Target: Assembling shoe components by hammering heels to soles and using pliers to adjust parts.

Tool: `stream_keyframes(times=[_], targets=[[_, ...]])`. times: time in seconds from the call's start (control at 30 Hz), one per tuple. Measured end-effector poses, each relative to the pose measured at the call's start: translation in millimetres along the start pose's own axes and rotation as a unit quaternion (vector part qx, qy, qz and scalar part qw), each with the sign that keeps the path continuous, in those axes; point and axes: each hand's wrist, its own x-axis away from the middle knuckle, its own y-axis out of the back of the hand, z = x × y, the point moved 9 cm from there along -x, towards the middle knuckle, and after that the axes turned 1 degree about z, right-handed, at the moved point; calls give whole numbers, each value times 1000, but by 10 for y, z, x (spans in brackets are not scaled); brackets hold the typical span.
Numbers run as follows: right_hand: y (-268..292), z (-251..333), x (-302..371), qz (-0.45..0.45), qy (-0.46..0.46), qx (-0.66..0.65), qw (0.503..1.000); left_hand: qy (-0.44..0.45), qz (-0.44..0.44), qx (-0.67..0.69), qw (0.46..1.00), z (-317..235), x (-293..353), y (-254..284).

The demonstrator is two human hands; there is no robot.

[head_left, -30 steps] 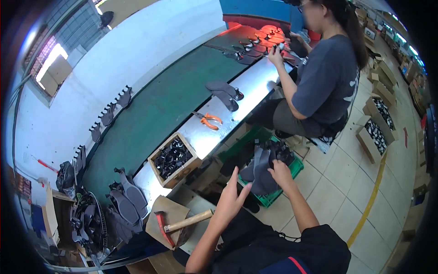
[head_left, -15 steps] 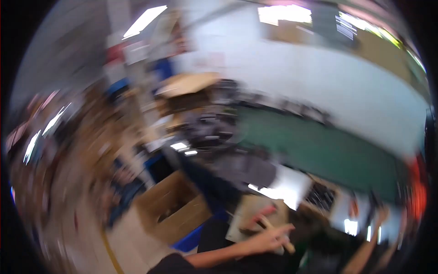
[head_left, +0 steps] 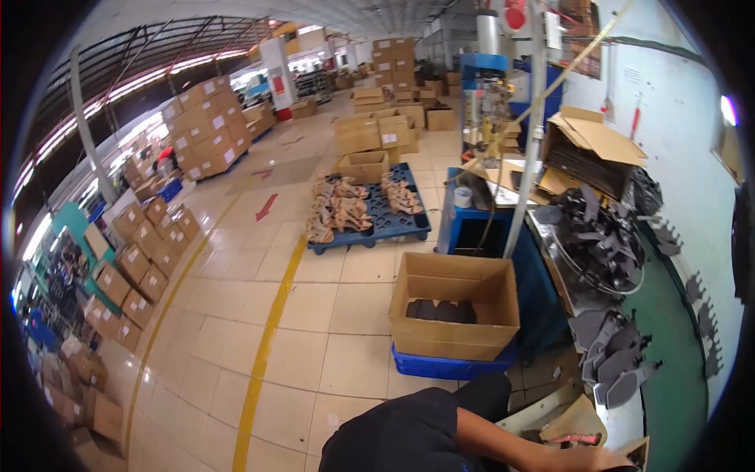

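Note:
My left forearm reaches from a dark sleeve toward the lower right, and my left hand (head_left: 588, 458) is at the bottom edge of the picture. Its fingers are blurred and partly cut off, so I cannot tell what they hold. Just beyond the hand, a red-handled tool (head_left: 580, 439) rests on a tan sheet (head_left: 572, 421) at the bench. A dark thing peeks in at the lower edge beside the fingers, too little of it to name. My right hand is out of the picture.
An open cardboard box (head_left: 454, 337) with dark pieces inside stands on a blue crate (head_left: 452, 363). Grey flat pieces (head_left: 617, 354) line the bench to the right. Farther off are a blue pallet (head_left: 377, 223) bearing brown pieces, a blue machine (head_left: 484, 61) and stacked cartons (head_left: 206, 130).
My view has swung left toward the aisle, so the bench and box sit farther right. My left hand no longer shows the pale stick it held, and the hands at the right have left the picture.

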Motion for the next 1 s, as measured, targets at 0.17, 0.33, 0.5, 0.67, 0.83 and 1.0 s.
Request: stream_keyframes(times=[0.17, 0.33, 0.5, 0.67, 0.83, 1.0], targets=[[-1138, -403, 1165, -4, -437, -30, 899, 123, -74, 257, 956, 330, 601, 263], [-2203, -178, 1945, 327, -548, -23, 770, 20, -260, 78, 962, 294, 996, 759], [-1516, -104, 1814, 129, -624, -39, 770, 116, -264, -17, 957, 752, 669, 828], [-783, 311, 2458, -183, -763, -157, 600, 133, -172, -90, 972, 1558, -102, 41], [-695, 1434, 3151, -431, -804, -292, 288, 212, -25, -316, 924, 1880, -346, -356], [-580, 1797, 3566, -398, -850, -220, 265, -76, 48, -210, 974, 980, -1123, -1050]])
